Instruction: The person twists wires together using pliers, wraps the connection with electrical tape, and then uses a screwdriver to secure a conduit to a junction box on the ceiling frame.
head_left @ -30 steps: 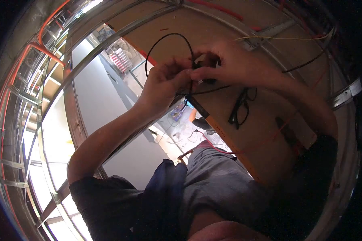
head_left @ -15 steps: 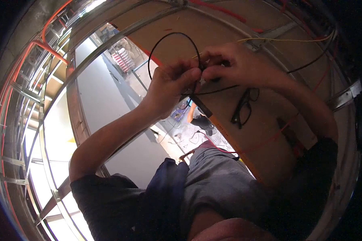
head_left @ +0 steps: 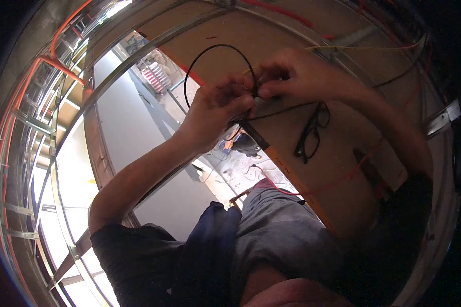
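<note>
A black cable (head_left: pixel 221 46) forms a loop above my hands, and both hands meet where it comes down. My left hand (head_left: pixel 217 105) pinches the cable, its thumb and fingers pressed together. Close against it on the right, my right hand (head_left: pixel 287 77) has thumb and forefinger closed on the same cable. A small pale piece shows between the fingertips, too small to make out. More black cable runs to the right beneath my right hand. A thin yellow wire (head_left: pixel 363 48) stretches off to the right behind that hand.
Black-framed glasses (head_left: pixel 310 134) lie on the brown board (head_left: pixel 287 138), near dark-handled pliers (head_left: pixel 370 169). Metal framing (head_left: pixel 159 43) crosses overhead and at the left, beside orange conduit (head_left: pixel 61 62). A red cable (head_left: pixel 322 190) crosses the board's edge. Through the opening below, another person (head_left: pixel 246 145) is partly visible.
My fingers have shifted slightly around the cable, and the loop has swung a little left. The person below has changed position in the opening.
</note>
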`<move>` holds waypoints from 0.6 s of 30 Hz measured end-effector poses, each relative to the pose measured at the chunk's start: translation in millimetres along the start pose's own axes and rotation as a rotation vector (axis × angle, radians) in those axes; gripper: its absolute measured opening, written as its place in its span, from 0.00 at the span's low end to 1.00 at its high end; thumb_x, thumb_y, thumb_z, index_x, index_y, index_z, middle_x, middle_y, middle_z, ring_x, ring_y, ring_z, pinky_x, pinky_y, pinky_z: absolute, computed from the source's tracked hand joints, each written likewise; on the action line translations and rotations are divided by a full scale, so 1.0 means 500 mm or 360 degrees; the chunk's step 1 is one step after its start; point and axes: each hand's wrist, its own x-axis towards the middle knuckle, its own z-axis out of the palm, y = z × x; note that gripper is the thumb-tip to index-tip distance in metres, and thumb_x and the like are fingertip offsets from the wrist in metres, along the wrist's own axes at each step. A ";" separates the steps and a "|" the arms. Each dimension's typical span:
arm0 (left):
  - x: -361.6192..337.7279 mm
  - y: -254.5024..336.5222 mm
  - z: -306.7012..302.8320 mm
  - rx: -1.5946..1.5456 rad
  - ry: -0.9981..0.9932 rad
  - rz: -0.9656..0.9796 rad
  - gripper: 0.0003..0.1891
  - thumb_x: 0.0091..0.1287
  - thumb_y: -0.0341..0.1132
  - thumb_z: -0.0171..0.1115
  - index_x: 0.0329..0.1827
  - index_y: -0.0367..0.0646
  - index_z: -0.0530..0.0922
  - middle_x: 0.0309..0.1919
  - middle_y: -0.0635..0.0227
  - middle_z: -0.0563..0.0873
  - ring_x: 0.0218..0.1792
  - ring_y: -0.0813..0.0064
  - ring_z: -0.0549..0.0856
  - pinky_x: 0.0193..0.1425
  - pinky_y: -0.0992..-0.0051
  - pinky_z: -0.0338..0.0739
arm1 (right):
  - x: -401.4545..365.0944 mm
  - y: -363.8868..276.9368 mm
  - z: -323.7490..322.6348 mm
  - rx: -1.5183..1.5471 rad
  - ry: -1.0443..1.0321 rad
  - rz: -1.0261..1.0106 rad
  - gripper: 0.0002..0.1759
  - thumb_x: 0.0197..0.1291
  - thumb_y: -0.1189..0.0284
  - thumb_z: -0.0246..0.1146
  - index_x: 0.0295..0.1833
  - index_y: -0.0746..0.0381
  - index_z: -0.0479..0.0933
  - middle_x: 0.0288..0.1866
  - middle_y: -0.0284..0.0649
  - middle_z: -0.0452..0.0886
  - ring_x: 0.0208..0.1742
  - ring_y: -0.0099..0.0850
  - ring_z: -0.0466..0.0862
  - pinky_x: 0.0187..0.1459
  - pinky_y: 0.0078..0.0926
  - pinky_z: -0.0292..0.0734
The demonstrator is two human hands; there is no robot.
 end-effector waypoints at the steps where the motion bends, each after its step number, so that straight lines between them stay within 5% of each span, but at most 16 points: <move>1: -0.002 0.001 0.003 -0.0031 0.0058 -0.0031 0.13 0.69 0.27 0.64 0.54 0.37 0.73 0.41 0.64 0.82 0.40 0.72 0.84 0.48 0.73 0.82 | 0.004 0.002 -0.001 0.0004 0.0000 0.0004 0.13 0.58 0.71 0.68 0.49 0.63 0.82 0.39 0.36 0.85 0.45 0.22 0.82 0.50 0.26 0.76; 4: -0.005 -0.001 -0.003 -0.0111 0.0100 -0.0055 0.16 0.69 0.25 0.64 0.57 0.38 0.72 0.43 0.63 0.82 0.41 0.70 0.85 0.48 0.73 0.83 | 0.018 0.010 0.008 -0.0088 -0.0009 -0.0094 0.15 0.57 0.70 0.69 0.50 0.62 0.80 0.39 0.36 0.85 0.45 0.24 0.83 0.51 0.27 0.76; 6: -0.004 -0.004 -0.005 -0.0159 0.0083 -0.0040 0.18 0.69 0.25 0.64 0.60 0.40 0.70 0.44 0.63 0.82 0.41 0.70 0.85 0.47 0.73 0.84 | 0.027 0.022 0.023 -0.0107 0.0290 -0.0223 0.20 0.55 0.72 0.70 0.54 0.63 0.78 0.42 0.40 0.87 0.45 0.29 0.86 0.48 0.30 0.79; 9: -0.004 -0.004 -0.003 -0.0208 0.0160 -0.0027 0.20 0.68 0.21 0.62 0.62 0.40 0.70 0.35 0.63 0.84 0.36 0.72 0.85 0.46 0.74 0.82 | 0.048 0.042 0.030 0.0184 0.0240 -0.0301 0.25 0.54 0.76 0.69 0.58 0.63 0.74 0.43 0.42 0.87 0.45 0.31 0.86 0.48 0.30 0.80; 16: 0.001 0.007 0.011 -0.0244 0.0226 0.0109 0.25 0.64 0.18 0.65 0.63 0.42 0.69 0.48 0.61 0.81 0.38 0.71 0.87 0.45 0.73 0.87 | 0.051 0.037 0.036 0.0462 0.0171 -0.0285 0.29 0.54 0.79 0.68 0.63 0.64 0.69 0.45 0.42 0.86 0.46 0.30 0.86 0.51 0.29 0.80; 18: 0.003 0.007 0.006 -0.0273 0.0212 0.0119 0.26 0.63 0.18 0.66 0.63 0.42 0.69 0.50 0.61 0.81 0.39 0.71 0.87 0.44 0.73 0.87 | 0.045 0.031 0.028 0.0304 0.0124 -0.0300 0.27 0.61 0.80 0.64 0.66 0.63 0.67 0.54 0.42 0.83 0.56 0.29 0.82 0.57 0.27 0.76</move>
